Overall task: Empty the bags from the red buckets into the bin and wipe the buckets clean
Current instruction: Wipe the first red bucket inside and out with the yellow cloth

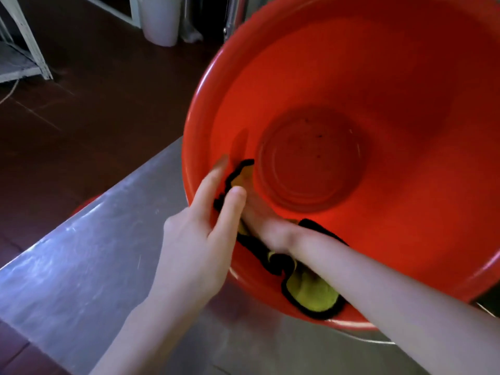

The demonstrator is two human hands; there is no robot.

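we look down into a large red bucket [378,77] tilted toward us on a shiny steel desk [89,255]. its inside is bare apart from a few dark specks on the round bottom. our left hand [200,239] steadies the bucket at its near left rim: the fingers [216,177] are loosely spread and fairly straight, with one lying along the outside of the rim and another curling over the edge to touch the inner wall. our right hand [259,215] reaches in from the lower right, forearm crossing the rim, and lies flat against the inner wall on top of a yellow cloth with black edging [311,293]. the hand is blurred, so we cannot tell whether its fingers are spread or pressed together; it presses on the cloth rather than pinching it. the cloth trails from under the palm to the near rim. beyond the desk is dark red floor, a white cylindrical bin [161,20], and a metal rack [24,55] at far left.
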